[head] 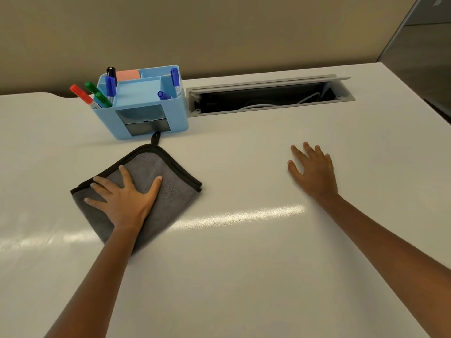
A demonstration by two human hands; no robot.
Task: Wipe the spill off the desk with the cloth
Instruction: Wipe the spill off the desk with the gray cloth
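Lying under left hand [124,198], cloth [168,186].

my left hand [127,198] flat on grey cloth [170,191], my right hand [314,172] spread on white desk [244,264], blue organiser [146,103] behind

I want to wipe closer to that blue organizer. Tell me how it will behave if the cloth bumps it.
The blue organizer probably slides rather than tips: its base looks broad and boxy on the smooth, glossy desk. The markers leaning out at its left corner may rattle or shift. It looks like light plastic, so a nudge from the cloth likely moves it.
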